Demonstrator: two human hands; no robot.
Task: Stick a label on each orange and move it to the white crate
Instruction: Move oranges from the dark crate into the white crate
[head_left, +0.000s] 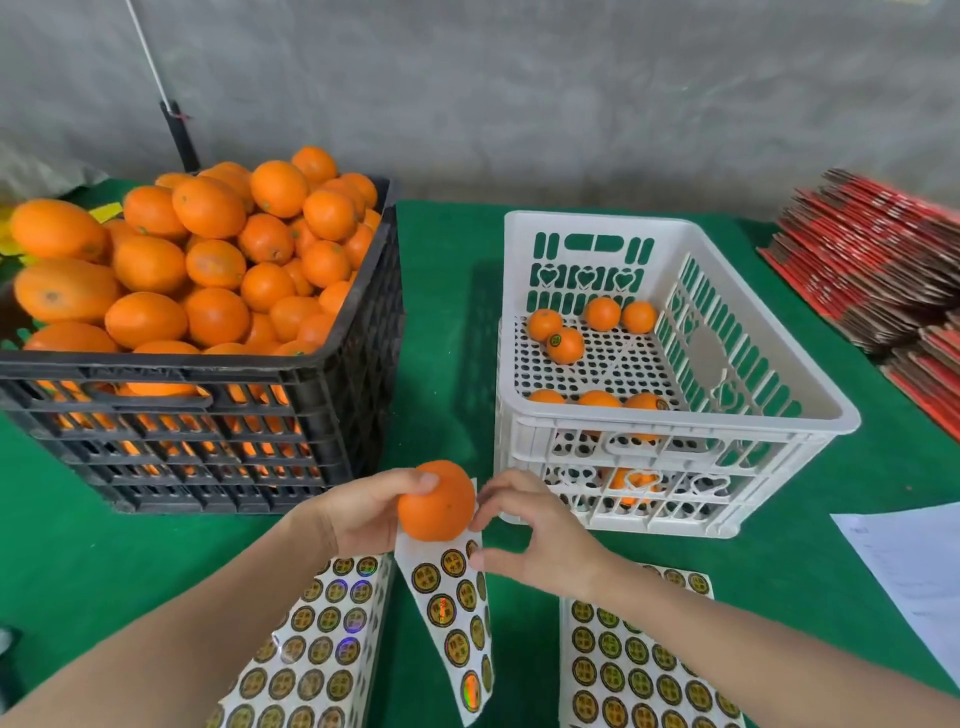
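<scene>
Nearest, three sheets of round gold labels are laid on the green surface (441, 312): a left sheet (317, 654), a narrow middle strip (452, 618) and a right sheet (639, 670). Just above the strip's upper end, an orange (436, 501) is gripped by the left hand (363, 512), whose fingers (415, 480) are curled round its left side and top. The right hand (535, 535) is held at the orange's right side, fingers curled, forefinger tip against the fruit and thumb at the strip's edge; whether anything is pinched cannot be told. Farther back left, a black crate (208, 447) is heaped with oranges (218, 260). To its right, a few oranges lie in the white crate (675, 421), one labelled orange (566, 345) near its far end.
</scene>
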